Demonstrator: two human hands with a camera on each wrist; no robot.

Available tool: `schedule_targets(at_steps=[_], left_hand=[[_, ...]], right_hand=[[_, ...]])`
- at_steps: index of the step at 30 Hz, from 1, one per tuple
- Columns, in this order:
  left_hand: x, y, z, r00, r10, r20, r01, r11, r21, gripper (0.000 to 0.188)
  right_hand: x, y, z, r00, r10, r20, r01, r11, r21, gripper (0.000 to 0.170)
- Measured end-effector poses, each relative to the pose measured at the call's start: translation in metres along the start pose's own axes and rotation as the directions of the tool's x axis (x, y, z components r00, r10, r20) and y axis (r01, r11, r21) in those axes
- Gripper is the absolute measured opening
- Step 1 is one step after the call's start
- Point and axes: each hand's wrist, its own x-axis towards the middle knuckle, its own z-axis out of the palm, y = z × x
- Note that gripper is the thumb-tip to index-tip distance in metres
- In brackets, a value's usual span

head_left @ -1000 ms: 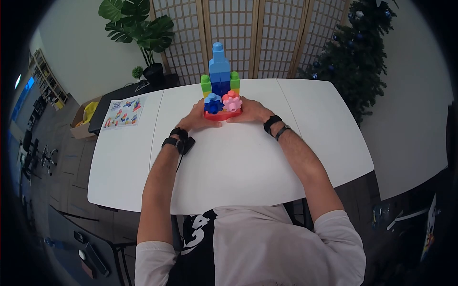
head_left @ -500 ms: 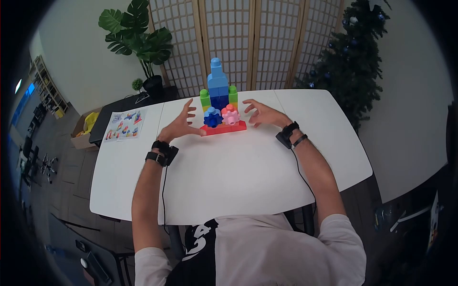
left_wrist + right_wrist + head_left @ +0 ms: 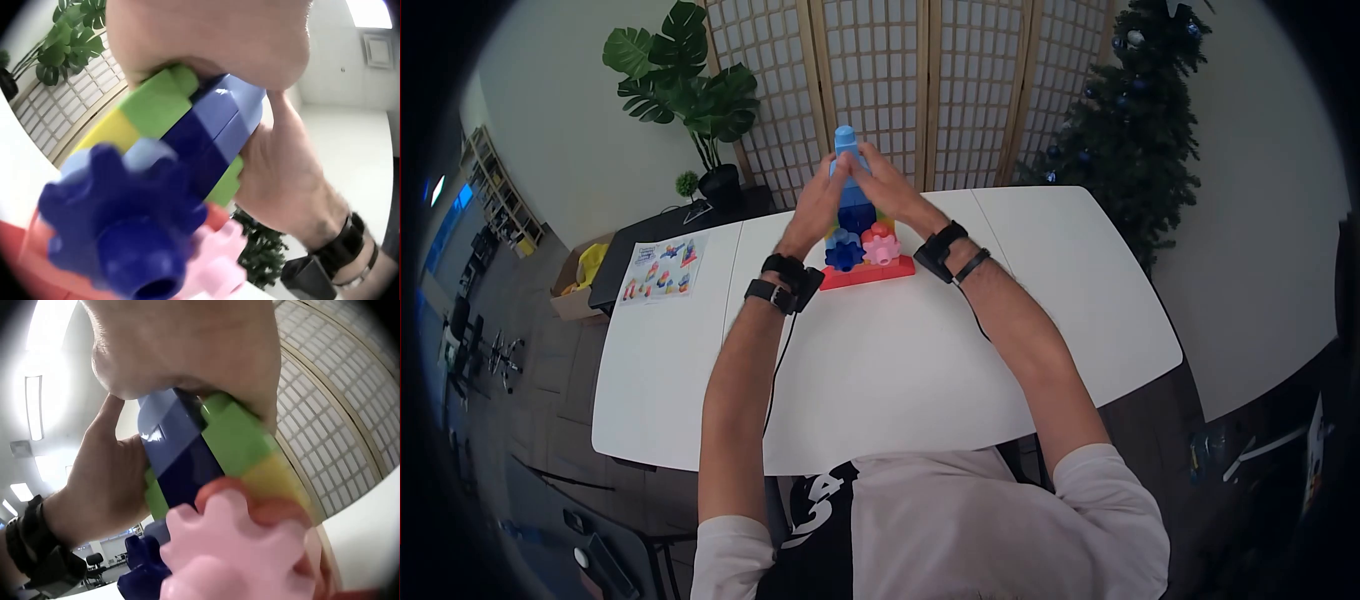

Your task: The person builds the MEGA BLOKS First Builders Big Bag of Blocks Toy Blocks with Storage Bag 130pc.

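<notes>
A tower of toy building blocks [image 3: 857,216] stands upright on a long red base [image 3: 898,270] near the table's far edge. It has a light blue peak [image 3: 845,135], dark blue blocks in the middle and green and yellow side stacks. On its front sit a dark blue gear [image 3: 844,256] and a pink gear [image 3: 881,248]. My left hand [image 3: 817,205] holds the light blue upper part from the left; my right hand [image 3: 892,190] holds it from the right. The thumbs come together in front of it. In both wrist views the fingertips are hidden.
A printed sheet with pictures of block models [image 3: 663,270] lies at the white table's [image 3: 900,370] left side. Behind the table stand a lattice screen [image 3: 880,90], a potted plant [image 3: 700,90] and a decorated tree [image 3: 1120,130]. Cables trail from both wrists.
Both hands let go of the red base, drew apart to either side, then rose and closed in around the tower's light blue upper part. The tower keeps its form.
</notes>
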Motion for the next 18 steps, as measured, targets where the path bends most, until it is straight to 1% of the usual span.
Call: schedule_targets(at_steps=[1,3,5,8,10,12,13,14,15,17,18], left_hand=[[-0.002,0.0,0.003,1.0,-0.001,-0.001,0.001,1.0,-0.001,0.065],[-0.007,-0.002,0.006,0.999,-0.034,-0.023,0.035,0.996,0.08,0.061],[-0.009,0.0,0.005,0.998,-0.063,-0.013,0.064,0.994,0.085,0.06],[-0.007,0.002,0.004,0.996,-0.085,-0.001,0.085,0.993,0.082,0.06],[-0.007,-0.002,0.003,0.996,-0.094,-0.002,0.094,0.993,0.067,0.061],[-0.005,-0.01,-0.001,1.0,0.006,0.003,-0.006,0.999,-0.043,0.069],[-0.007,-0.004,-0.005,1.0,0.011,-0.001,-0.011,0.999,-0.042,0.069],[-0.01,0.0,-0.009,0.999,-0.032,0.021,0.035,0.993,-0.111,0.073],[-0.012,0.005,-0.013,0.996,-0.074,0.048,0.081,0.981,-0.179,0.078],[-0.013,0.003,-0.023,0.996,-0.087,0.03,0.091,0.974,-0.208,0.081],[-0.014,0.0,-0.027,0.994,-0.106,0.015,0.106,0.965,-0.239,0.085]], right_hand=[[-0.007,0.0,0.004,0.991,0.115,0.064,-0.11,0.991,-0.072,0.071],[-0.011,0.0,0.002,0.989,0.113,0.093,-0.104,0.99,-0.096,0.069],[-0.013,0.006,0.004,0.998,0.043,0.036,-0.041,0.998,-0.057,0.072],[-0.012,0.006,0.003,0.996,0.066,0.053,-0.063,0.997,-0.055,0.073],[-0.013,0.004,0.002,0.997,0.052,0.054,-0.05,0.998,-0.04,0.073],[-0.014,0.002,0.002,0.998,0.034,0.058,-0.033,0.999,-0.025,0.073],[-0.015,0.003,0.0,0.997,0.037,0.072,-0.041,0.998,0.053,0.073],[-0.013,0.003,-0.003,0.996,0.038,0.087,-0.049,0.99,0.13,0.073],[-0.01,0.004,-0.004,0.996,0.032,0.087,-0.043,0.991,0.129,0.073],[-0.008,0.014,-0.006,1.0,-0.019,0.016,0.015,0.975,0.222,0.075],[-0.007,0.02,-0.011,1.0,-0.018,0.016,0.013,0.975,0.222,0.075]])
